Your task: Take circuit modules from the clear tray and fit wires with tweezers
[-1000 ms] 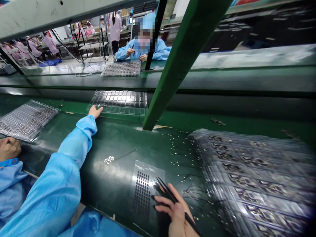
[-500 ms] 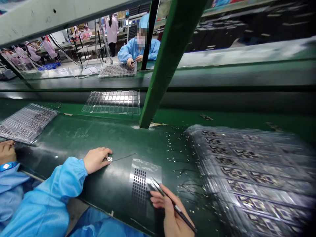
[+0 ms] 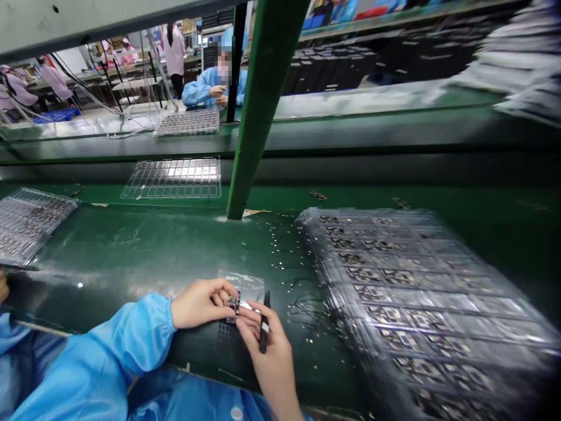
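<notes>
Between thumb and fingers, my left hand [image 3: 204, 303] grips a small circuit board [image 3: 234, 302] above the green bench. My right hand [image 3: 269, 339] has come up beside it, with black tweezers [image 3: 265, 327] held across the fingers, tips pointing away from me. The right fingertips are at the board's right edge; whether they press on it I cannot tell. Below both hands lies a clear sheet [image 3: 245, 282] with a grid of small dark squares, partly hidden by the hands.
Stacked clear trays of circuit boards [image 3: 394, 292] fill the right side. Small loose parts and thin black wires [image 3: 302, 298] lie beside them. A green post [image 3: 252, 146] rises from the bench. An empty clear tray [image 3: 173, 177] lies behind; another tray [image 3: 33, 225] is at left. A co-worker [image 3: 214, 82] sits opposite.
My left hand has lifted the circuit board off the bench and moved right over the sheet. My right hand has come left to meet it, its tweezers turned more upright. The view has shifted right.
</notes>
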A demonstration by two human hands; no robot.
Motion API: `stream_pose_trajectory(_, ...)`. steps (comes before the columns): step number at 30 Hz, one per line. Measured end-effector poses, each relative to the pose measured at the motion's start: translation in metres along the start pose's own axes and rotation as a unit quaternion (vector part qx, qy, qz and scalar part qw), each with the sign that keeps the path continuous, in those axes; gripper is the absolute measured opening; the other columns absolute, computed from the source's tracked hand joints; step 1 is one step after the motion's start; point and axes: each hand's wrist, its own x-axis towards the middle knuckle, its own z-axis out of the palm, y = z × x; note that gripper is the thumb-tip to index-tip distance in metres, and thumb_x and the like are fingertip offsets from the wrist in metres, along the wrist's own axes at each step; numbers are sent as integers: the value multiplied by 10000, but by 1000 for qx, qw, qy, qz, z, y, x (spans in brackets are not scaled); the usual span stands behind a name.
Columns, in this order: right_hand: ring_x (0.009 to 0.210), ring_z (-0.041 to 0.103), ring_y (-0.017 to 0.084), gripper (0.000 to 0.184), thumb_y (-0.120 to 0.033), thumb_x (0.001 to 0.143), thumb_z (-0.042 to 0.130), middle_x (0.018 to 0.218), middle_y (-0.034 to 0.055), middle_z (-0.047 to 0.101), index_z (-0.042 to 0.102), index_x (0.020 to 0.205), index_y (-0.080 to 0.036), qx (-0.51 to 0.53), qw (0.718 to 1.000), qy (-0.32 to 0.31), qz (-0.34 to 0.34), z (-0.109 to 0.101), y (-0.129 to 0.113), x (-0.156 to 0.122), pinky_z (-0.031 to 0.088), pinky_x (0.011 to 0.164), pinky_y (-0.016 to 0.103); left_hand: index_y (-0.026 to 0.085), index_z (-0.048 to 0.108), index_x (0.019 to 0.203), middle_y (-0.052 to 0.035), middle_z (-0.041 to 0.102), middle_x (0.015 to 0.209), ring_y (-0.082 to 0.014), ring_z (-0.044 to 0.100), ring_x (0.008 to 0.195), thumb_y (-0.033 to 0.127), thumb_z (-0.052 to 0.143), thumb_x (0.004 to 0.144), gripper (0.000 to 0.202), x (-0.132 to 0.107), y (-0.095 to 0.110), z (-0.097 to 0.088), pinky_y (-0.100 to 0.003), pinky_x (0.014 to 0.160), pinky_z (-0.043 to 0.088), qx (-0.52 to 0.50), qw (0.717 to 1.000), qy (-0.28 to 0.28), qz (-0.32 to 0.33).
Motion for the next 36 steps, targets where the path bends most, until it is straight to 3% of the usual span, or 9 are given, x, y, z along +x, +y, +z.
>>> stream_pose_trajectory(3,777,686,185,336,-375,708,701,857,86,687,544,914,-160,3,1000,12,-7,2,-3,1,586,715,275,177,591,1021,26,607,760,-79,567,635,196,654,763,266,-2,-1,11,-167,612,466,53,998,5,40)
stream_pose_trajectory(8,770,673,168,290,-352,729,694,821,56,664,538,891,-169,-1,1000,9,-11,-2,-2,1,574,689,245,198,625,1016,0,615,841,-91,589,674,178,614,796,221,-3,-4,8,-174,636,483,130,988,-24,82)
stream_pose_trajectory(11,723,662,155,280,-349,732,697,800,43,656,534,876,-172,-13,1000,13,-16,-2,-3,-1,565,663,234,204,632,1041,-12,600,868,-91,586,653,224,634,795,247,-3,-4,7,-182,627,489,124,987,-34,92)
stream_pose_trajectory(14,693,655,149,257,-346,746,680,778,37,650,529,862,-173,-33,999,2,-34,0,-3,-3,554,644,226,190,664,982,-7,580,824,-82,553,601,290,671,771,234,-3,-5,8,-179,585,471,89,992,-20,91)
stream_pose_trajectory(19,673,654,147,238,-327,751,671,761,34,645,527,854,-168,-60,998,-7,-33,3,-3,-5,533,605,207,151,690,803,-1,604,743,-68,512,571,245,636,788,110,-1,-8,9,-159,558,426,57,995,25,75)
stream_pose_trajectory(26,724,662,149,310,-335,713,715,825,50,672,513,884,-173,-25,999,-12,29,2,-3,-2,559,671,233,140,699,807,26,629,617,-66,522,519,220,648,772,101,1,-11,5,-150,531,410,14,999,46,15)
stream_pose_trajectory(36,743,662,151,320,-318,709,713,826,44,673,510,914,-180,-2,999,-9,46,4,0,-2,559,693,243,147,684,792,28,637,647,-68,536,544,215,632,786,86,1,-10,3,-151,552,423,40,998,38,26)
